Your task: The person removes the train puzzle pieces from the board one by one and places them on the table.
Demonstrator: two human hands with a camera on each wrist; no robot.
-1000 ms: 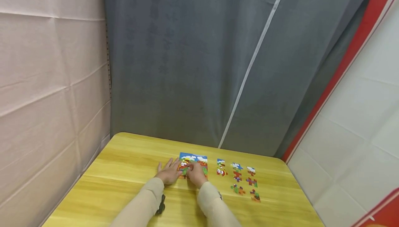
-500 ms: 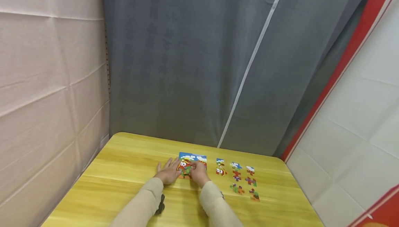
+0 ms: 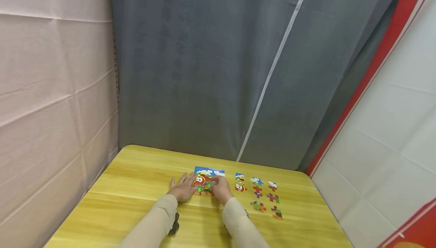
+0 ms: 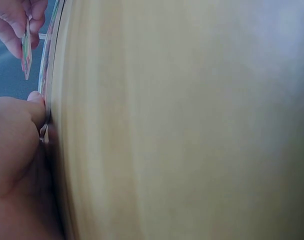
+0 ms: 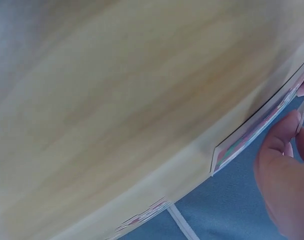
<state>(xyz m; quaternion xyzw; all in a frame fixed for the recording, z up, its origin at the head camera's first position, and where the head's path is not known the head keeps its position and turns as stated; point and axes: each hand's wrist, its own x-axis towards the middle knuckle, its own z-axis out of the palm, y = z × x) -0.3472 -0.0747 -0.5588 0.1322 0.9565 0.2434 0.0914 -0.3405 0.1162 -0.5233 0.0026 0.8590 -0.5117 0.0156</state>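
Observation:
A colourful jigsaw puzzle board with a blue sky edge and a red cartoon face lies on the table. My left hand rests flat at its left side, fingers spread, the thumb on the board's edge. Over the board's right part, my right hand pinches a thin puzzle piece between thumb and fingers. In the left wrist view that piece hangs edge-on, raised off the board; the right wrist view shows its pale edge beside the thumb. The right hand hides part of the board in the head view.
Right of the board lie several loose puzzle pieces in rough columns, among them a red face piece and a sky piece. The yellow wooden table ends at a grey curtain behind.
My right hand has shifted a little to the right over the board with the piece, uncovering more of the lower middle of the picture. My left hand has stayed in place.

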